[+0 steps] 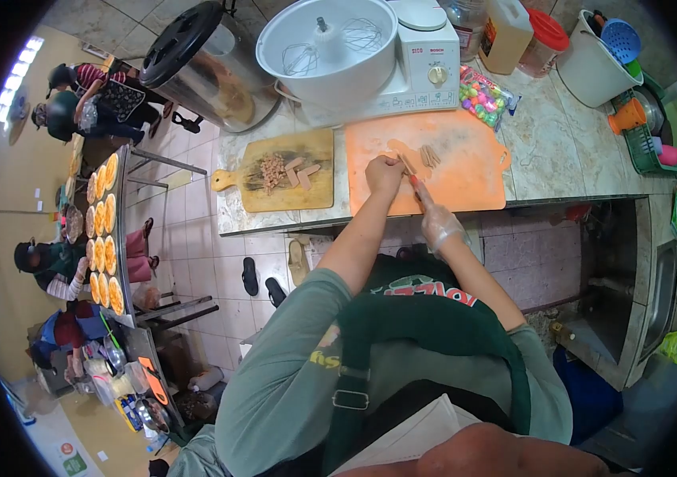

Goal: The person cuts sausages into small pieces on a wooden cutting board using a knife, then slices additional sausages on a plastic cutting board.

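Note:
On the orange cutting board, my left hand presses its closed fingers on a piece of brownish-pink sausage. My right hand, in a clear plastic glove, is closed round the handle of a knife. The blade lies against the sausage close to my left fingertips. Just right of the blade lie several cut sausage strips. To the left, a wooden board carries a heap of diced sausage and several larger sausage pieces.
Behind the boards stand a white mixer with a bowl, a tall clear container and a bag of colourful sweets. A green rack is at the right. Far left, people work round a table of pizzas.

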Tool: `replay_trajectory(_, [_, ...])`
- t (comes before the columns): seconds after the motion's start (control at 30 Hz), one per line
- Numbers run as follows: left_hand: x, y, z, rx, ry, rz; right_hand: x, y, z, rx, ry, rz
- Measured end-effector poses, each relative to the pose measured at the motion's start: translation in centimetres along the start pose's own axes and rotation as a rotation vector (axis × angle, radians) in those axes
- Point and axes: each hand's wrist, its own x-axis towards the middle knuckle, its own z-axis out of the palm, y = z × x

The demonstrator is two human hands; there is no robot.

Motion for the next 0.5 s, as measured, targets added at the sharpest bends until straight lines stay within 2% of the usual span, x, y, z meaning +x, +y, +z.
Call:
replay_trajectory(0.03, [0.2,-0.3,0.1,-0.067,-0.018,-0.014,0.3,-0.5,-0.3,-0.018,-0.063,0.032])
replay_trajectory(0.37, [-0.8,0.7,-0.5,0.028,0.025,0.008,-4.0,3.1,0.9,-0.014,-0.073,-0.002])
replay_trajectory(0.5, [-0.7,0.6,-0.4,0.055,0.049,0.04,-3.5,3.6,1.3,0.076,0.02,-0.067])
